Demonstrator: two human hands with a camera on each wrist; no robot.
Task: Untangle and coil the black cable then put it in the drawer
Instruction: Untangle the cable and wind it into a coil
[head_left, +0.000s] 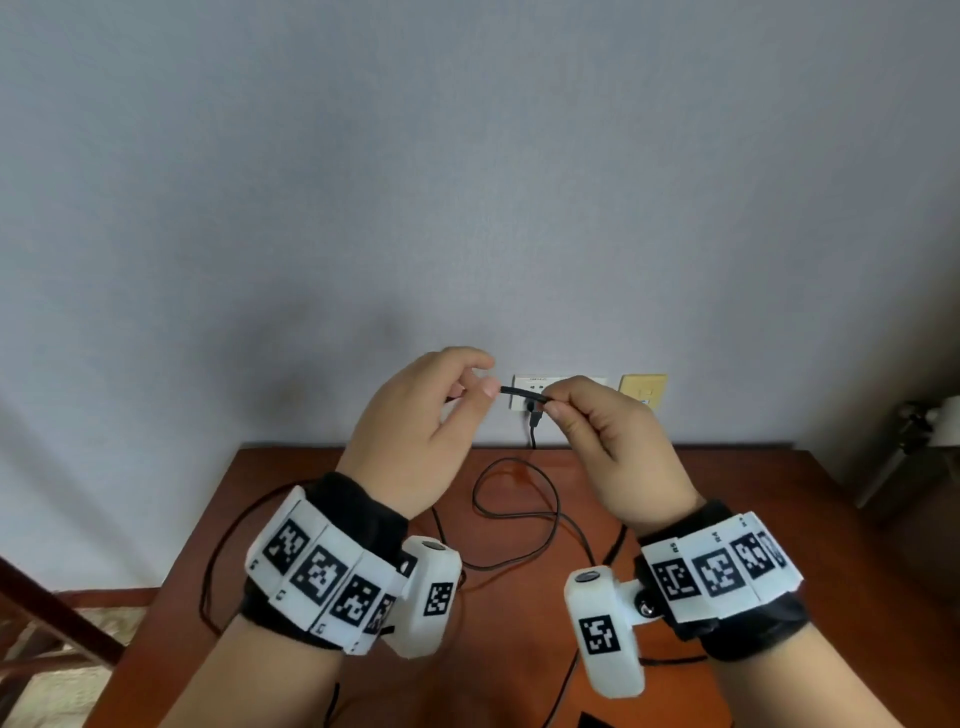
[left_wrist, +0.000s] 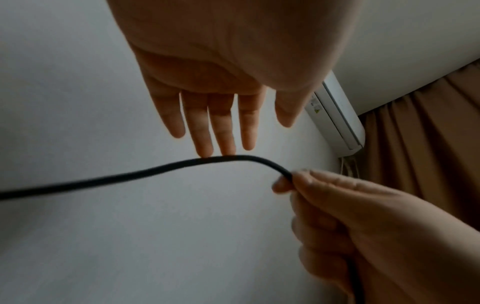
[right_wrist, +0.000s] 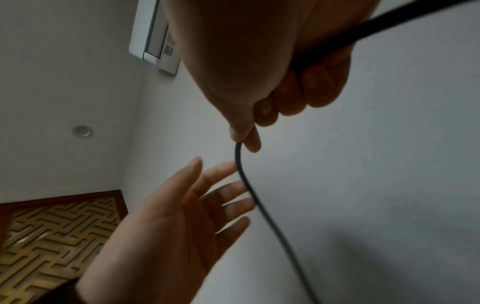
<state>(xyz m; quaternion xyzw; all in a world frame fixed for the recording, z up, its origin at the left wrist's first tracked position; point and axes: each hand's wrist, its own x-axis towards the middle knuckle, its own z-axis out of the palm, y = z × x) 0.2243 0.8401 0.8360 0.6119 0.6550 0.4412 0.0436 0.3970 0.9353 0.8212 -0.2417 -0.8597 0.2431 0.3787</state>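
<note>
Black cable: task at an early stage, by my judgement. One short stretch is raised in the air between my two hands, in front of the wall sockets; the remainder lies in loose, crossing loops on the brown table, with strands running off toward the near edge. No coil has been formed. No drawer is in view, so stowing is outstanding as well.

Condition of the cable: thin, round, matt black, supple; it bends in a smooth curve where it leaves my grip and shows no kink there. A short end with what looks like a plug hangs just below my right fingers in the head view; its type is too small to tell.

My right hand pinches the cable between thumb and forefinger, the other fingers curled round it. My left hand is released: the wrist views show its fingers straight and spread, the tips just touching or barely short of the cable, not closed on it.

Remaining work, as I judge it: clear the crossings, gather even loops, locate the drawer.
</note>
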